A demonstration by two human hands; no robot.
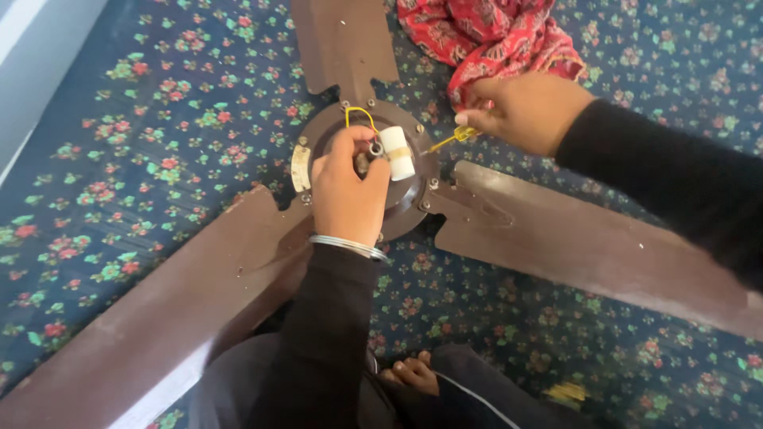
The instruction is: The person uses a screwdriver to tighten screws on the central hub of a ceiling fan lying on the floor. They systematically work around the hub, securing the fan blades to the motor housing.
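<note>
A brown ceiling fan lies on a flowered blue cloth, its round motor hub point(413, 195) in the middle and three blades spreading out. My left hand point(347, 187) rests on the hub and pinches a small metal part beside a white cylindrical capacitor point(396, 152). A yellow wire point(362, 114) loops from the hub's top. My right hand point(524, 111) grips the yellow handle of a small screwdriver point(453, 140), its tip pointing at the capacitor.
Fan blades reach to the lower left point(159, 318), the right point(588, 246) and the top point(342, 44). A crumpled red patterned cloth point(489, 32) lies behind my right hand. My foot point(412, 373) shows at the bottom. A pale wall edge point(32, 63) runs along the left.
</note>
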